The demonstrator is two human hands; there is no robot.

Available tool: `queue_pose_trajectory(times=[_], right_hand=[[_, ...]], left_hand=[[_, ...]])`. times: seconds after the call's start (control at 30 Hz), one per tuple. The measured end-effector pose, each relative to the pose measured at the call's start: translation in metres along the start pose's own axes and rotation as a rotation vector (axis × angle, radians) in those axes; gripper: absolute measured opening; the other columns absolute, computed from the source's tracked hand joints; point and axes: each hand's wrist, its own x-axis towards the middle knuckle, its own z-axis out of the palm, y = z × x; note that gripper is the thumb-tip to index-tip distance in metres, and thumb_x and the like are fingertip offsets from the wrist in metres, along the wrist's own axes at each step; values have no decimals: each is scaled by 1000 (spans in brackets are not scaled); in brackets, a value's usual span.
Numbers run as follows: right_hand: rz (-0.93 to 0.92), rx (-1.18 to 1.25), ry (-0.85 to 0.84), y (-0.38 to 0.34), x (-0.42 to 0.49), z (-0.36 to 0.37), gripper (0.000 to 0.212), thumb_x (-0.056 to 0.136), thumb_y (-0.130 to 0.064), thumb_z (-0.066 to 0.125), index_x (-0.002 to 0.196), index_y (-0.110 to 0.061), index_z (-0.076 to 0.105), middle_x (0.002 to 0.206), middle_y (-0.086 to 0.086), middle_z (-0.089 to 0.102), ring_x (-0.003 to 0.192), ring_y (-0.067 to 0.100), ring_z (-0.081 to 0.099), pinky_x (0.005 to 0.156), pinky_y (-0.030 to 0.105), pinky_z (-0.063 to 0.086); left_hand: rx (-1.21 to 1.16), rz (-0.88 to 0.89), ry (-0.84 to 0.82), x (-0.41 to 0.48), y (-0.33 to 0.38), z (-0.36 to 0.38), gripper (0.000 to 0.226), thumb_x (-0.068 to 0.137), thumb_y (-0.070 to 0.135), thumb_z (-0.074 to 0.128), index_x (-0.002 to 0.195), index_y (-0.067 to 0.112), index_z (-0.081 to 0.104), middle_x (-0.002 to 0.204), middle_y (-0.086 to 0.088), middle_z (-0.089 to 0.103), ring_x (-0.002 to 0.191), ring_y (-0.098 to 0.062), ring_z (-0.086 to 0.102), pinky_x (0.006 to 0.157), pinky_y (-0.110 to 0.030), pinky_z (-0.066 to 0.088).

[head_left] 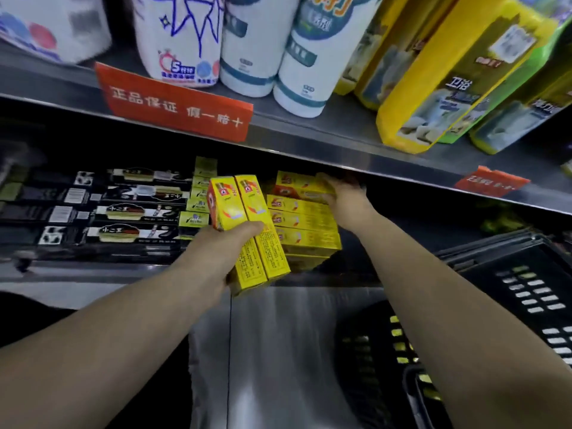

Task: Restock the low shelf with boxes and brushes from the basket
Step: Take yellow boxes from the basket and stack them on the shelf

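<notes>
On the low shelf (77, 269), under the lip of the steel upper shelf (309, 144), a stack of yellow boxes (305, 233) lies flat, one on another, near the middle of the view. The right hand (348, 196) reaches in to the stack's right end. Its fingers curl over the end of the top yellow box (294, 184), which lies on the pile; the grip is partly blurred, but the hand looks closed round that box.

The left hand (216, 253) holds two yellow boxes (247, 218) side by side, just left of the stack and in front of it. The pair stands tilted, top ends leaning away from the person. The thumb wraps across the front faces and the fingers are hidden behind, so the hand is closed firmly on both.

Left of the stack stands a narrow column of small green-yellow boxes (200, 193), and beyond it lie rows of long black boxes (123, 212).

The black plastic basket (526, 289) sits at the lower right, under the right forearm; what it holds cannot be made out.

On the upper shelf stand paper rolls (247, 41) and yellow wrapped packs (433, 88), with a red sign (176, 103) on its edge.
</notes>
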Motion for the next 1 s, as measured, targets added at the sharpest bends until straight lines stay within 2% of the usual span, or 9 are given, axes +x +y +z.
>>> queue_pose_trajectory(times=[0.17,0.33,0.5,0.63,0.73,0.77,0.83,0.9,1.0], right_hand=[[20,109,-147,4,21,28,48,99,-29,42,146,-34,30,151,17,25,138,38,21,113,36,15],[65,295,-200,5,21,37,44,100,-39,37,144,-39,31,152,19,20,140,39,17,116,41,15],[60,362,-181,4,14,39,43,100,-40,36,143,-40,32,151,17,19,139,40,16,114,44,16],[82,195,-191,-1,10,32,46,100,-41,34,145,-39,27,153,14,19,139,38,18,116,44,11],[42,115,-64,-24,-1,14,47,99,-38,39,145,-32,31,151,14,27,137,36,23,115,41,13],[44,260,-14,-35,-10,6,44,98,-37,41,141,-28,39,146,14,35,133,34,30,112,35,24],[97,787,-23,-56,-35,-5,40,95,-43,46,128,-24,53,135,8,49,123,26,45,89,22,45],[117,1161,-239,-72,-69,-12,53,81,-56,57,125,-26,54,130,1,56,119,22,53,91,30,48],[107,1229,-408,-80,-99,-12,73,63,-42,75,130,-28,48,126,2,59,111,21,62,96,43,50]], left_hand=[[20,20,0,9,2,3,14,81,28,71,90,21,64,84,0,72,79,-20,69,69,-34,55],[35,30,7,15,1,8,12,79,29,72,83,22,63,73,4,71,74,-16,69,63,-31,54],[57,22,9,18,1,8,14,79,31,72,87,21,64,77,2,72,75,-17,69,60,-30,53],[60,25,1,17,1,8,11,80,29,71,85,21,65,79,2,73,78,-16,69,63,-31,53],[49,29,2,16,1,7,10,80,29,71,84,21,65,80,2,73,78,-16,69,63,-31,54],[48,29,1,15,1,6,11,80,29,71,85,21,65,82,1,73,78,-17,69,63,-31,54],[45,33,-3,14,1,6,13,79,29,72,87,21,65,86,0,73,79,-18,69,65,-32,54],[45,47,-5,12,1,5,15,78,31,73,87,21,66,87,-1,73,80,-19,70,68,-33,55],[61,61,-18,9,0,7,17,76,33,74,85,22,66,86,-2,74,79,-20,71,72,-36,57]])
